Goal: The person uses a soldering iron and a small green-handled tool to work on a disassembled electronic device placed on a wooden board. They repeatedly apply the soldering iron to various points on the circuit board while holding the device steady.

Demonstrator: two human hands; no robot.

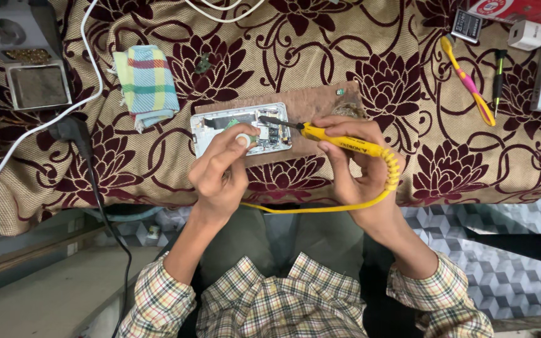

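Phone repair on a floral-covered bench

A maroon-flowered beige cloth (358,56) covers the surface above grey patterned flooring (521,250); on a brown board (311,103), the left hand (220,169) pinches the opened phone (239,128) while the right hand (355,166) grips a yellow soldering iron (339,139).
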